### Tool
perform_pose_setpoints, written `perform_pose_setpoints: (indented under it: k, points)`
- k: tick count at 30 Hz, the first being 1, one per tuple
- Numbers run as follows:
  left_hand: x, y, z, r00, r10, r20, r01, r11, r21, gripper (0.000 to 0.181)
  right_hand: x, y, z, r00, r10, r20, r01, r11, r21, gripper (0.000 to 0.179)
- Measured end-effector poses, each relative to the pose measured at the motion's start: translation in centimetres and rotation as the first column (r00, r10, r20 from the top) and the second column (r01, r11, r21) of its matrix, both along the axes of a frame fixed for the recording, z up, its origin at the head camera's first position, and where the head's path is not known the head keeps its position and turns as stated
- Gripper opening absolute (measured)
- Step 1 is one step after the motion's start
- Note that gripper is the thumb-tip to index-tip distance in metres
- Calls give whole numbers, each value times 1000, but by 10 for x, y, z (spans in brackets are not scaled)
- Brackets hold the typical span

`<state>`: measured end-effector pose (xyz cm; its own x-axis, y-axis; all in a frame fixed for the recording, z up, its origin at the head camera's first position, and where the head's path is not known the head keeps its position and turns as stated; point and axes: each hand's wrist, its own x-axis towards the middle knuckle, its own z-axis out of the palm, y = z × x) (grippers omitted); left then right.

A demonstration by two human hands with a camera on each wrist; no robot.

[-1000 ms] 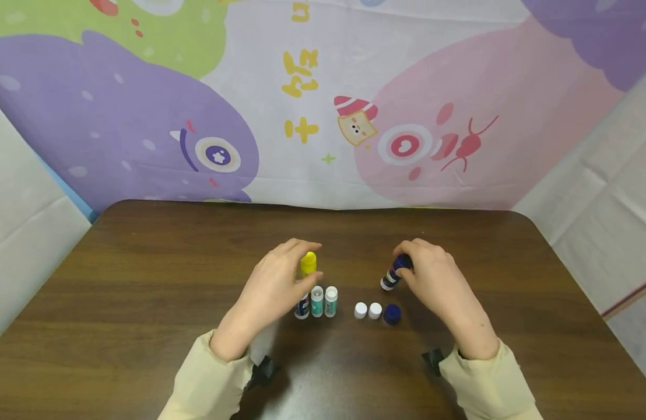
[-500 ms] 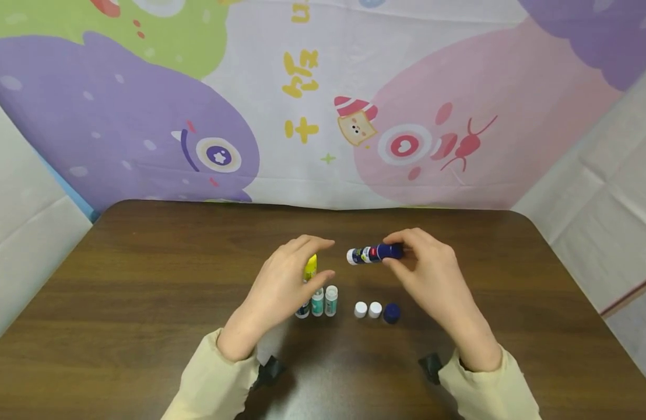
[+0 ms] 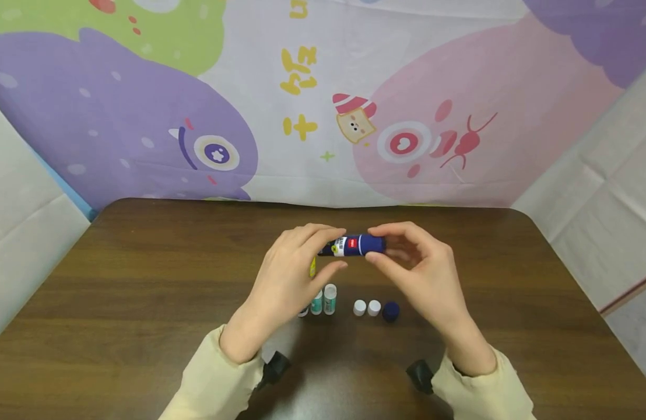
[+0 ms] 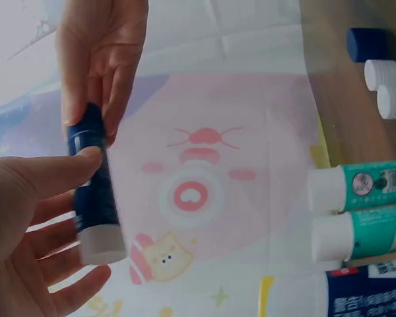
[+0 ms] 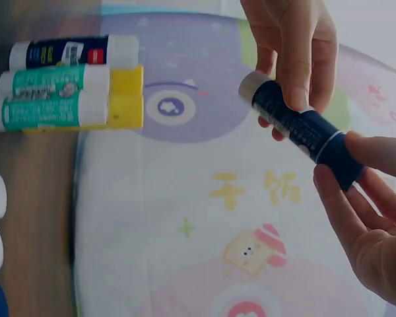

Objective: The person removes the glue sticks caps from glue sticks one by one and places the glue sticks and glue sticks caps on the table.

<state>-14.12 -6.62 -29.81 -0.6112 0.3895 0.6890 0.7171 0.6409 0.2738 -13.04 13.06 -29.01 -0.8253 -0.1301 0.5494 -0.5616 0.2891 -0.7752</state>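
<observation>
A navy glue stick (image 3: 349, 245) is held lengthwise above the table between both hands. My left hand (image 3: 281, 286) grips its body near the white base, thumb on one side and fingers on the other. At the capped end, my right hand (image 3: 425, 271) pinches the navy cap (image 5: 341, 160) between thumb and fingers. Below the left hand stand two green glue sticks (image 3: 330, 299) without caps, beside another uncapped navy glue stick (image 5: 72, 53), mostly hidden in the head view. Yellow tubes (image 5: 125, 111) stand behind them, partly covered.
Two white caps (image 3: 367, 308) and a loose navy cap (image 3: 390, 311) sit in a row right of the green sticks. The brown wooden table (image 3: 171, 245) ends at a printed cloth backdrop (image 3: 302, 175). Black wrist mounts (image 3: 274, 369) hang under the sleeves.
The right hand has lifted the navy glue stick from near the table and carried it left, turning it level. The left hand has moved slightly up and right and taken hold of its body.
</observation>
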Motion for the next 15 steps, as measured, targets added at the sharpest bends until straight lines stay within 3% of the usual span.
perform_pose_setpoints:
  k: [5, 15]
  points:
    - [4, 0, -3, 1000, 6, -21, -5, 998, 68, 35, 2, -4, 0, 994, 100, 42, -97, 993, -70, 30]
    - [3, -2, -5, 993, -4, -120, 15, 996, 93, 32, -1, -4, -3, 987, 116, 109, -110, 992, -58, 33]
